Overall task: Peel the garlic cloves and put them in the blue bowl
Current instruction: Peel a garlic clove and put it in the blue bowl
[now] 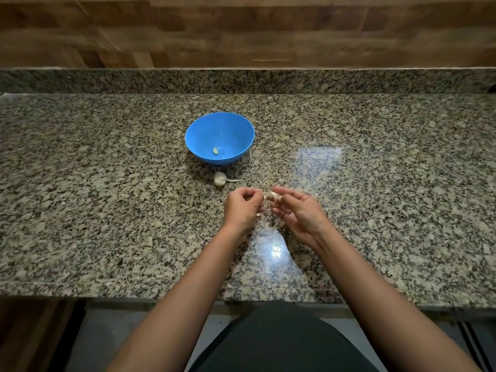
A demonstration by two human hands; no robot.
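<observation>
Between the two hands, a little above the counter (107,210), is a garlic clove (271,196). The right hand (298,210) pinches its right end with the thumb and first fingers, and the other fingers are loosely bent under it. The left hand (243,208) has its fingers curled, and their tips pinch the papery skin at the left end of the clove. The clove looks pale and dry. It is small and partly covered by fingers, so I cannot tell how much skin is on it.

Beyond the hands a garlic piece with a thin stem (220,179) lies on the counter, just beside the blue bowl (198,135). One peeled clove (215,151) lies inside the bowl, near its bottom. The wooden wall (268,30) behind is blurred.
</observation>
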